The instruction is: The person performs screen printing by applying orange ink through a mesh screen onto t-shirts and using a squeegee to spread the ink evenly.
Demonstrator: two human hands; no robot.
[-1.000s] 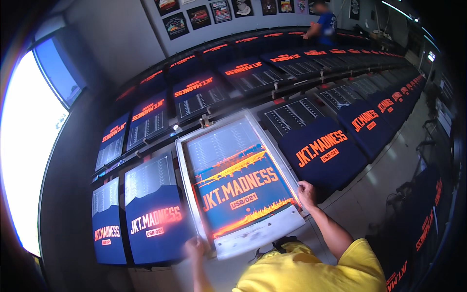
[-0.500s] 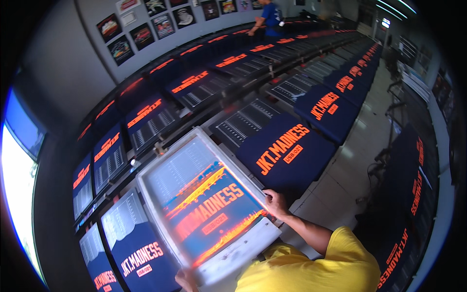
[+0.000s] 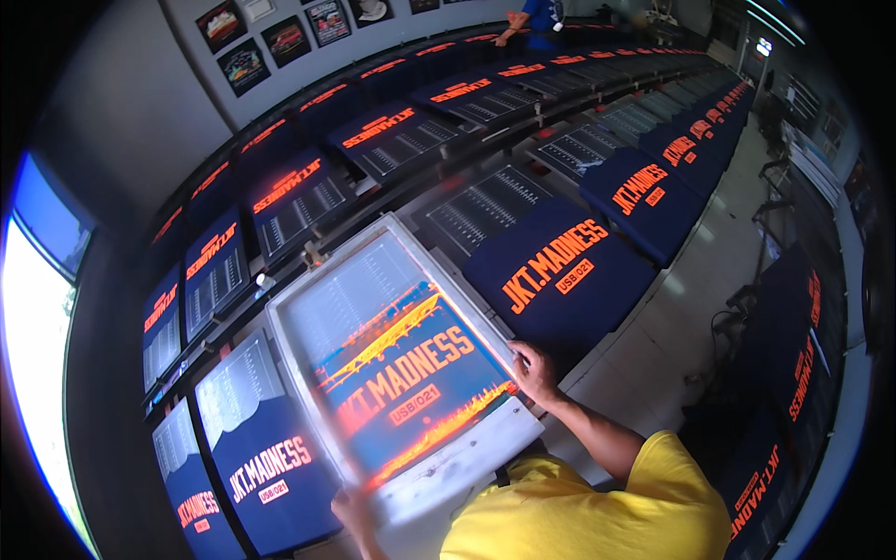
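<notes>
Gripping printing screen between both hands.

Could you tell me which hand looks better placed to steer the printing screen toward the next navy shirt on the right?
Probably the right. The right hand grips the screen frame on the edge beside that shirt; the left hand holds the near left corner, farther away.
</notes>
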